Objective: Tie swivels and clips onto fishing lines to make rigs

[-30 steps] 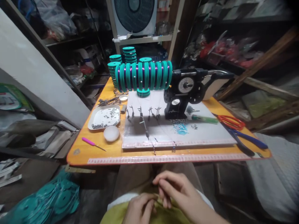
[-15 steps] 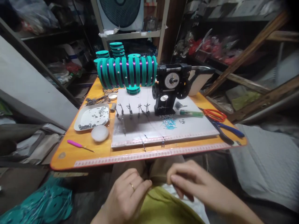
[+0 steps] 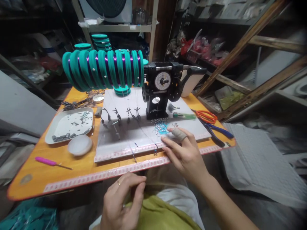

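Observation:
My right hand [image 3: 184,147] reaches over the front of the white board [image 3: 124,134], its fingers apart and a grey wrap on one finger. Its fingertips are at the edge of the pile of blue and white pins [image 3: 161,127]. Low in front of the table, above my lap, my left hand [image 3: 124,198] is closed, thumb near the index finger; anything between them is too small to make out. Teal spools [image 3: 103,70] with purple thread sit in a row on the black winding machine [image 3: 157,92]. Threads hang from them to small dark weights [image 3: 128,119].
On the left are a white tray [image 3: 72,123] of small grey pieces, a round white dish [image 3: 80,145] and a pink-handled tool [image 3: 45,160]. To the right lie a green screwdriver [image 3: 184,116], orange-handled scissors [image 3: 206,117] and blue-handled pliers [image 3: 222,131].
My right hand has moved up and forward from my lap to the pins, and its fingers have spread. My left hand stays low. The view has shifted, with the table now further left.

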A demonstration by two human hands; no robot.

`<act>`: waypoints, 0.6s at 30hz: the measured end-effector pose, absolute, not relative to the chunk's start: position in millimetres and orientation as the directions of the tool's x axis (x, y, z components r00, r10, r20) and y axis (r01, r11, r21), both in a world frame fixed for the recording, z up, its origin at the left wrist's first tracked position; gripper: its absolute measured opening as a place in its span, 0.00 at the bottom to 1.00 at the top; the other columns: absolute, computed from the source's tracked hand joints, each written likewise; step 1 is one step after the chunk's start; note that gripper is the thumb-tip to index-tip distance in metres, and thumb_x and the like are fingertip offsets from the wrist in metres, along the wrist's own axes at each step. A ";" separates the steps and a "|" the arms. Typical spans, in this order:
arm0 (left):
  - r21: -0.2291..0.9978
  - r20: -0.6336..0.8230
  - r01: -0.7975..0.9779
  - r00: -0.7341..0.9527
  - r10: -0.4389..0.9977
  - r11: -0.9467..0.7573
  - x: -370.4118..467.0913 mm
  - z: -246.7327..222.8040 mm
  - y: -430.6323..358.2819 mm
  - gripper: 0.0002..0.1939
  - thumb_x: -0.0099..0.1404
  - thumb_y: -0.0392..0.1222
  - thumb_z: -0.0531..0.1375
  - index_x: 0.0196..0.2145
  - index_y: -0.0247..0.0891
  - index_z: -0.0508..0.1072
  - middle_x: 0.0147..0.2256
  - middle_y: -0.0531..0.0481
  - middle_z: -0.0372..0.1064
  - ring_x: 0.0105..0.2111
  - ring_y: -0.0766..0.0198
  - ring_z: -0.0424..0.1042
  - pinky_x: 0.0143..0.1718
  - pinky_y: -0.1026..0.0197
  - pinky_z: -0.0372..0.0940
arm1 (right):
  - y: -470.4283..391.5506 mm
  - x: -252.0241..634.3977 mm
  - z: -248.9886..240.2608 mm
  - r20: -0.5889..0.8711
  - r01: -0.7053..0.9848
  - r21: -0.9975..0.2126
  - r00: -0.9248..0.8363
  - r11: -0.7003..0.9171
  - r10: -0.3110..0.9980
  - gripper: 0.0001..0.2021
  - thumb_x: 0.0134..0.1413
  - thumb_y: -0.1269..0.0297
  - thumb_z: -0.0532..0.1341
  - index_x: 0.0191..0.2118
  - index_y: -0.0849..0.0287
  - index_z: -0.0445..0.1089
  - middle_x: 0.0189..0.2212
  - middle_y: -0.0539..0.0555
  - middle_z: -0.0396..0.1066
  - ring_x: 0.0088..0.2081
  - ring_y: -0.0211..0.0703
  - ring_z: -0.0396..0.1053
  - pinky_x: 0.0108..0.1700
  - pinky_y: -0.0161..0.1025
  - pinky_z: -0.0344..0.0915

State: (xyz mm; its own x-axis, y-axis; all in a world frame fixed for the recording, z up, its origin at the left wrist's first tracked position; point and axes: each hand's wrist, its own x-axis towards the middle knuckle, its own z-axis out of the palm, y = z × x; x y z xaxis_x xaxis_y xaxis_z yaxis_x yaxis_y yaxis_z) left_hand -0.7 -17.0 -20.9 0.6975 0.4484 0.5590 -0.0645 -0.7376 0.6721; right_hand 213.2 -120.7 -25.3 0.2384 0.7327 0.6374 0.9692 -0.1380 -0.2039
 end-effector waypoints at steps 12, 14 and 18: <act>0.817 0.433 -0.008 0.669 0.604 -0.577 10.1 -24.0 -21.0 0.09 0.65 0.29 0.59 0.40 0.41 0.73 0.30 0.54 0.73 0.28 0.69 0.73 0.30 0.71 0.68 | -127.3 213.5 -26.0 0.747 0.963 -0.267 0.220 -0.019 0.627 0.11 0.58 0.77 0.64 0.44 0.57 0.76 0.44 0.60 0.75 0.50 0.54 0.68 0.49 0.54 0.72; 0.865 0.360 0.036 0.650 0.669 -0.501 13.1 -24.2 -23.3 0.07 0.66 0.31 0.59 0.39 0.42 0.73 0.31 0.54 0.73 0.29 0.69 0.73 0.29 0.72 0.68 | -132.1 206.7 -22.3 0.761 0.962 -0.274 0.231 -0.023 0.606 0.12 0.56 0.80 0.64 0.43 0.59 0.75 0.42 0.60 0.75 0.49 0.53 0.69 0.48 0.53 0.72; 0.948 0.162 0.102 0.657 0.736 -0.300 19.5 -21.0 -27.5 0.08 0.67 0.39 0.61 0.44 0.43 0.74 0.31 0.53 0.72 0.27 0.70 0.71 0.28 0.71 0.67 | -139.2 184.5 -11.4 0.769 0.967 -0.255 0.192 0.017 0.610 0.12 0.54 0.82 0.65 0.44 0.63 0.74 0.43 0.62 0.74 0.50 0.54 0.67 0.48 0.51 0.72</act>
